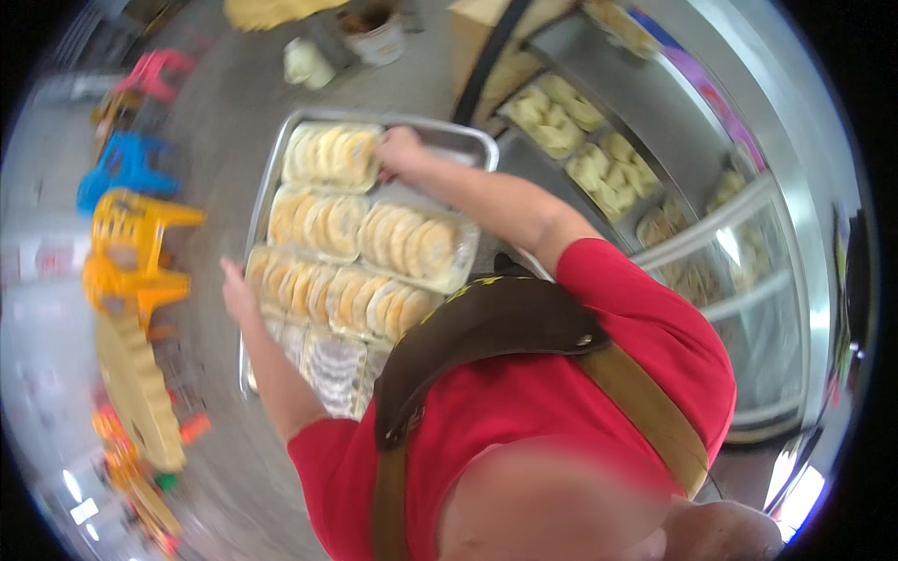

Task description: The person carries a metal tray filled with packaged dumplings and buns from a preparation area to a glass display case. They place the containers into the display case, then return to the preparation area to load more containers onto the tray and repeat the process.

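Note:
A large metal tray (pixel 459 133) lies before me, holding several clear plastic packs of pale, round, flat pieces of food. My right hand (pixel 400 153) reaches across it and grips the right end of the far-left pack (pixel 330 156). Two more packs of the same food, a left one (pixel 317 223) and a right one (pixel 410 242), sit in the row nearer me. My left hand (pixel 240 294) is at the tray's left rim with a finger stretched out; whether it grips the rim cannot be made out. Closer to my body are packs of whiter pieces (pixel 335 372), partly hidden by my left arm and chest.
To the right stands a glass-fronted display case (pixel 729 245) with packs of yellowish food (pixel 610 175) inside. Blue (pixel 130 172) and orange (pixel 133 231) plastic stools and a scallop-edged table (pixel 140 393) are on the left. Beyond the tray are a bucket (pixel 379 42) and a whitish container (pixel 307 64).

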A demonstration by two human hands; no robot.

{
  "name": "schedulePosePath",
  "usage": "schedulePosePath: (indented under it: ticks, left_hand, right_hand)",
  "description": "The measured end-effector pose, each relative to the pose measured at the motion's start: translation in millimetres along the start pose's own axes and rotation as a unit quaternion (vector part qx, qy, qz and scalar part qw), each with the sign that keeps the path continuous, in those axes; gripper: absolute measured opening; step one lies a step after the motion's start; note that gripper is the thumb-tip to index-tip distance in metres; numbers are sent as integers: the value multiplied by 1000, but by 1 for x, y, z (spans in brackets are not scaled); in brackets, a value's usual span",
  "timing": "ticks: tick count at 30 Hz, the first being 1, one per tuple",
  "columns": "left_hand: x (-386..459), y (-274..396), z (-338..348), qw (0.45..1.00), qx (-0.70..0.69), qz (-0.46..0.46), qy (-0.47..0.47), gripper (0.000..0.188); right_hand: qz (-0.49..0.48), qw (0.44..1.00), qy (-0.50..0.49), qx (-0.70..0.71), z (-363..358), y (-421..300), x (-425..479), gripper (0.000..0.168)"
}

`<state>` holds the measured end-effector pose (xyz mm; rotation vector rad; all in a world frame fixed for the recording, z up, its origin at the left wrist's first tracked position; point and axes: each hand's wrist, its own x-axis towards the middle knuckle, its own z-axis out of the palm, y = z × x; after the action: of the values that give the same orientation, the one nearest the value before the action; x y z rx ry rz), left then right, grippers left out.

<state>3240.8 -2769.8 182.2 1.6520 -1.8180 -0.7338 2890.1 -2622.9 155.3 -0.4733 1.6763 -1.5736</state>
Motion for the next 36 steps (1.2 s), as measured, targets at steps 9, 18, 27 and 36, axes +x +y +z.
schedulePosePath:
  ticks: [9, 18, 27, 36]
  left_hand:
    - [11, 1, 9, 996, 30, 69, -50, 74]
    - [1, -9, 21, 996, -29, 41, -70, 73]
    - [-2, 4, 18, 996, -37, 28, -72, 71]
    - [-17, 24, 8, 999, 25, -6, -46, 71]
  right_hand:
    - [-62, 994, 86, 33, -104, -27, -76, 20]
    - [-110, 865, 484, -76, -345, -56, -147, 28]
    - [118, 591, 494, -626, -551, -27, -110, 28]
    - [295, 534, 487, -625, -678, -22, -69, 43]
